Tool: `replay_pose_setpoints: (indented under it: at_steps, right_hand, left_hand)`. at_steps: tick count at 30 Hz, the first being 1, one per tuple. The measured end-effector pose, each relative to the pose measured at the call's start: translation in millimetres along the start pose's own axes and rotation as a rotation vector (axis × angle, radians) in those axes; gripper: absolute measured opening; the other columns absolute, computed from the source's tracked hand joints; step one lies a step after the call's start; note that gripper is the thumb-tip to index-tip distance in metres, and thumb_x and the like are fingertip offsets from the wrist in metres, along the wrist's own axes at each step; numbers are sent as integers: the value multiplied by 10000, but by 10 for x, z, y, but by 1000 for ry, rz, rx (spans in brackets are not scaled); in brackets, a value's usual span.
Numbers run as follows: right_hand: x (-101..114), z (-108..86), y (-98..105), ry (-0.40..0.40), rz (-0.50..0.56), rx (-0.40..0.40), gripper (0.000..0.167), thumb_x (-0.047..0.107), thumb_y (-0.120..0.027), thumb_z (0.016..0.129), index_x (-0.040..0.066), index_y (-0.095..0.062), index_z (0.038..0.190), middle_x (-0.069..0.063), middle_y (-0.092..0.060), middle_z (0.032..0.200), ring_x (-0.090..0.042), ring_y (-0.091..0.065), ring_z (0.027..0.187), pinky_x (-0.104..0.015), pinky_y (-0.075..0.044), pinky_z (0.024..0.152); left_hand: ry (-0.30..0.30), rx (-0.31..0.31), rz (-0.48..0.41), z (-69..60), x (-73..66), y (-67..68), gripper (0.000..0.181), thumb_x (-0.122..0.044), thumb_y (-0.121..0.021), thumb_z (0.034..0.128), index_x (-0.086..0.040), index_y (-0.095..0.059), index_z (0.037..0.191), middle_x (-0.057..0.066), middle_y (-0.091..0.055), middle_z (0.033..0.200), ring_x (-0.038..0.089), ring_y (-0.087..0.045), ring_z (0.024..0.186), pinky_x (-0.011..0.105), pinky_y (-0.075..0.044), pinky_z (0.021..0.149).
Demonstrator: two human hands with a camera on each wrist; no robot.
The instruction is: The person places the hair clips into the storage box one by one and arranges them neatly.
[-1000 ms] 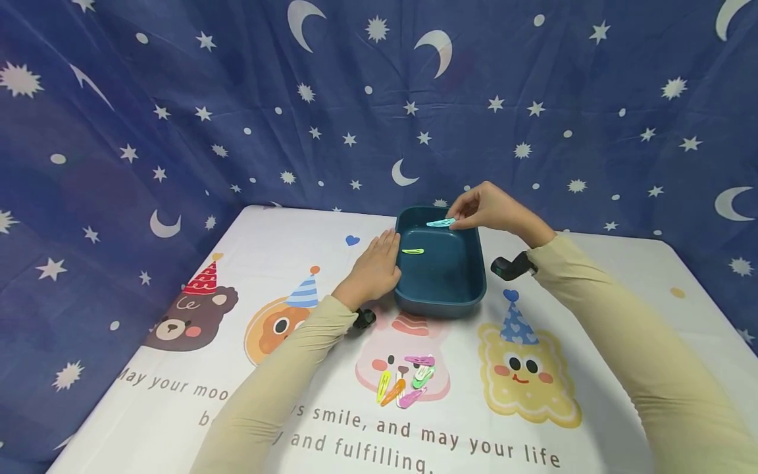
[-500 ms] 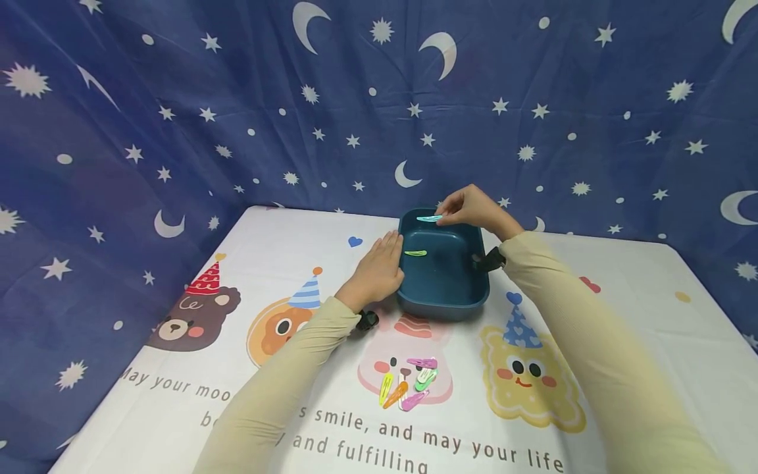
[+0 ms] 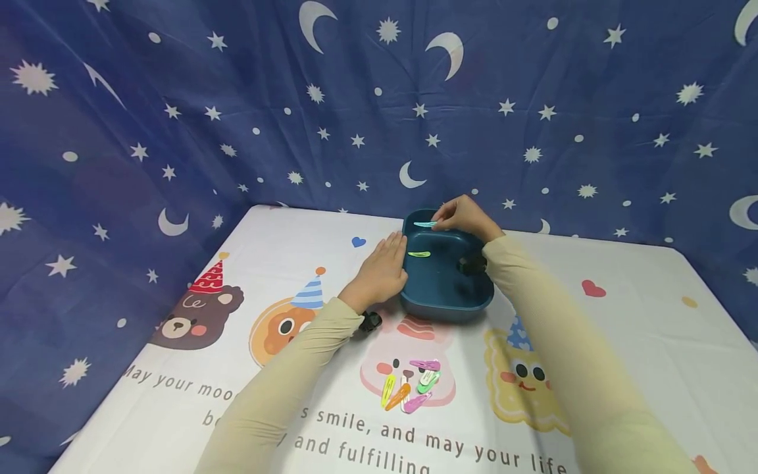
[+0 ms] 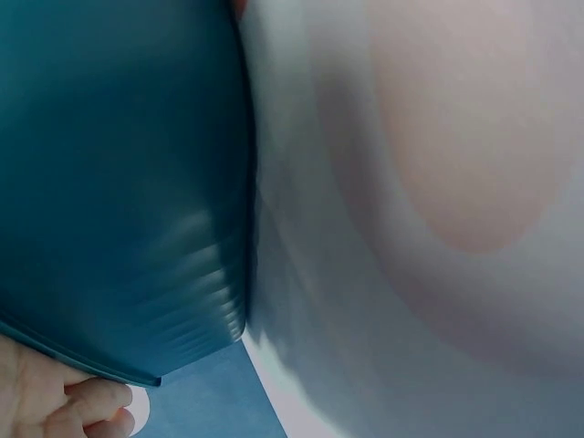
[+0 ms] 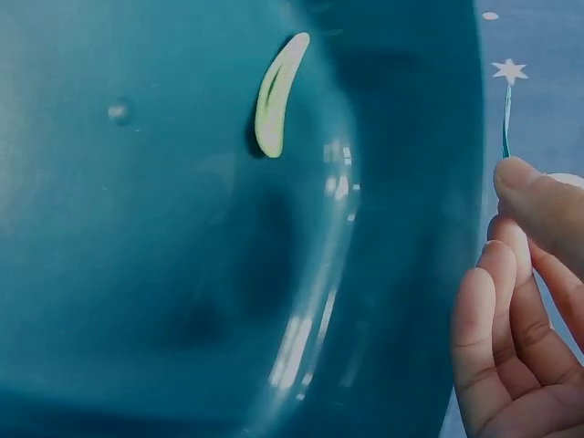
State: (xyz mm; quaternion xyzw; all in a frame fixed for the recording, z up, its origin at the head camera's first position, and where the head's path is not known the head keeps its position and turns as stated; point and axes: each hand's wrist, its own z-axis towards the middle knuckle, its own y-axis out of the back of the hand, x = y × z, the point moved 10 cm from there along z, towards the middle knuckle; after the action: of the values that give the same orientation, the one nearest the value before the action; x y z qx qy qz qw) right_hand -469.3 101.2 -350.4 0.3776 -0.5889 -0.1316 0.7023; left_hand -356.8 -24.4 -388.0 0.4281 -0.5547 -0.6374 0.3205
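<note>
A dark teal rectangular bin stands on the table, and a yellow-green hair clip lies inside it, also plain in the right wrist view. My right hand is over the bin's far end, pinching a light blue hair clip between thumb and fingertips. In the right wrist view that blue clip shows edge-on above the thumb. My left hand rests against the bin's left side with its fingers straight; the left wrist view shows some of its fingers at the bin's rim.
Several hair clips in yellow, orange, green and purple lie in a loose group, with an orange clip among them, nearer me than the bin. The white tablecloth has printed cartoon figures. A blue star-patterned curtain hangs close behind the bin.
My right hand has moved left and slightly down over the bin, carrying the light blue hair clip. The left hand stays at the bin's side. The head view has shifted slightly.
</note>
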Motion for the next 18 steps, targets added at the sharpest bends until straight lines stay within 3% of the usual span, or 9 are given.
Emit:
replay_pose_setpoints:
  at_steps: [5,12,18]
  right_hand:
    - [-77,16,-102,-28,-24,9,148,63,-745,760,-25,-736,877,3,-682,711,-108,-553,666,-256,-522,698]
    - [-198,55,-252,-68,-41,44,160,38,-738,758,-55,-721,886,5,-683,680,-106,-574,633,-369,-546,743]
    - [-243,77,-341,-94,-59,63,155,49,-748,750,-43,-723,871,23,-676,657,-104,-580,612,-276,-519,670]
  left_hand:
    - [-3,-3,15,-2,-7,1,630,-204,-365,961,32,-116,1489,158,-98,1582,238,-35,1481,362,-58,1213]
    - [0,5,21,3,-9,-6,636,-215,-370,966,28,-108,1492,148,-84,1586,230,-27,1482,359,-54,1214]
    - [-3,2,24,0,-11,6,638,-208,-373,961,32,-109,1490,152,-89,1585,241,-51,1482,360,-67,1213]
